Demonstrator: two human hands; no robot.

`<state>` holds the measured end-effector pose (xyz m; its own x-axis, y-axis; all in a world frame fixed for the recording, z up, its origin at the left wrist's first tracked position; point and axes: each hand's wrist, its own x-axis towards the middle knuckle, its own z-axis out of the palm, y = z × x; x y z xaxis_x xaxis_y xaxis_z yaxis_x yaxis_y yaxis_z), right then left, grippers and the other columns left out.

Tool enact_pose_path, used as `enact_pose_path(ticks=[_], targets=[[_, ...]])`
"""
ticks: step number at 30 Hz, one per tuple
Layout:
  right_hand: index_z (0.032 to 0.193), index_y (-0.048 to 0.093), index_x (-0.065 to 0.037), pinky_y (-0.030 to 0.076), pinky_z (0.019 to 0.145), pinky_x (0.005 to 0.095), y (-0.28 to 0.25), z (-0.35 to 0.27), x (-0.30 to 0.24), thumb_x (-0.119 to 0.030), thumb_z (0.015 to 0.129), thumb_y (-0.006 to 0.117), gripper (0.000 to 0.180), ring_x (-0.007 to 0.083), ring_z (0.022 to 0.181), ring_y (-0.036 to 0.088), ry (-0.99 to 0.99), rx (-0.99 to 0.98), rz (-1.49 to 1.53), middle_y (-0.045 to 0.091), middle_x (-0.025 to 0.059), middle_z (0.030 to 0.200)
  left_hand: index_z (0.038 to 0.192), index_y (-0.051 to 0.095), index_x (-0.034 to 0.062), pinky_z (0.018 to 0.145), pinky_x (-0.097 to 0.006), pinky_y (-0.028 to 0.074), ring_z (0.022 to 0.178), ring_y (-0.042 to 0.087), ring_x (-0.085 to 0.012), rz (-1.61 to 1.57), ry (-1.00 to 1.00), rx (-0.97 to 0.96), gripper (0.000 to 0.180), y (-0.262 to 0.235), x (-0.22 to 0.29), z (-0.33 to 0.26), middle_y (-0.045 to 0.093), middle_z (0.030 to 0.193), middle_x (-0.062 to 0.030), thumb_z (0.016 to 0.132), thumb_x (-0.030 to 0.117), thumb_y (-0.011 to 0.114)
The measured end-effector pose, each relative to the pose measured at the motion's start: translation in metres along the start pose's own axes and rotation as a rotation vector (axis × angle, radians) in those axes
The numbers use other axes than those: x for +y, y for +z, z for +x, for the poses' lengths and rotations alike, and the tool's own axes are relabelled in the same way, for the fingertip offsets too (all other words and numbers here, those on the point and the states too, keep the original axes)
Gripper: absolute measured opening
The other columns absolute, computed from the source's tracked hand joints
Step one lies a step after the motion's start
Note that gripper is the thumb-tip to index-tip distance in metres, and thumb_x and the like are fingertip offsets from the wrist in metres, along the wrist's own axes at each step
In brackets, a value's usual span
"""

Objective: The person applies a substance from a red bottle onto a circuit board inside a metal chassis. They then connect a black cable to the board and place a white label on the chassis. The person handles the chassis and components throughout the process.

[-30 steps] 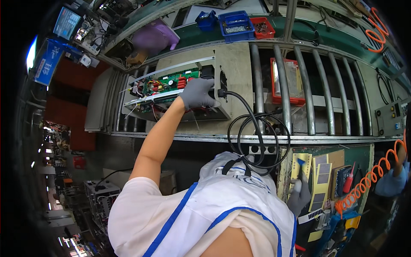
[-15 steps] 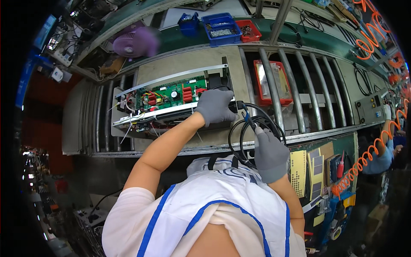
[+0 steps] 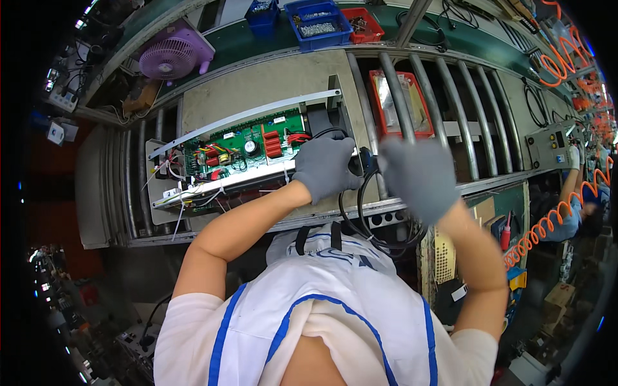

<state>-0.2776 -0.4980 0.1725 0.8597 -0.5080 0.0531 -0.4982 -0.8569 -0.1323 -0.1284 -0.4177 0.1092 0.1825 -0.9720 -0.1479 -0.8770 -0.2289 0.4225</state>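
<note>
A long open metal chassis [image 3: 220, 177] lies on the bench, with a green circuit board [image 3: 230, 145] carrying red components inside it. My left hand [image 3: 327, 168], in a grey glove, is closed at the chassis's right end, by the end panel. What its fingers grip is hidden beneath them. A black cable [image 3: 362, 201] leaves that end and hangs in loops over the bench's front edge. Just right of the panel, my grey-gloved right hand [image 3: 418, 177] is raised beside the cable's end. Motion smears its fingers, and whatever they might hold does not show.
Metal rollers [image 3: 462, 122] run right of the chassis, with a red tray [image 3: 420, 96] beneath them. Blue bins [image 3: 318, 27] of small metal parts and a purple fan [image 3: 168, 59] stand behind. A grey control box [image 3: 547, 153] sits far right, near another person's gloved hand [image 3: 573, 156].
My right hand has risen from the cable loops toward the chassis's end panel. My left hand stays at that end. The cable loops hang lower, and the whole view has shifted slightly.
</note>
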Motion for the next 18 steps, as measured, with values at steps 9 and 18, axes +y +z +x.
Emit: enact_pose_path(ticks=[9,18], targets=[[0.076,0.069,-0.006,0.049,0.067,0.0368,0.08,0.167,0.065,-0.038,0.084,0.055,0.036,0.0269,0.07,0.064,0.235,-0.142,0.554,0.065,0.0163,0.074,0.078,0.059,0.0042,0.062,-0.041,0.048,0.074,0.06,-0.0309,0.014,0.06,0.101,0.043,0.002,0.003,-0.003,0.059,0.074,-0.0119,0.054,0.035,0.076],[0.077,0.064,0.004,0.045,0.06,0.0429,0.172,0.156,0.046,-0.04,0.089,0.05,0.048,0.0331,0.058,0.059,0.564,0.135,0.938,0.06,0.0228,0.065,0.082,0.059,0.0064,0.057,-0.042,0.045,0.065,0.06,-0.0321,0.076,0.034,0.055,0.048,0.001,0.004,-0.001,0.059,0.068,-0.0135,0.057,0.045,0.075]])
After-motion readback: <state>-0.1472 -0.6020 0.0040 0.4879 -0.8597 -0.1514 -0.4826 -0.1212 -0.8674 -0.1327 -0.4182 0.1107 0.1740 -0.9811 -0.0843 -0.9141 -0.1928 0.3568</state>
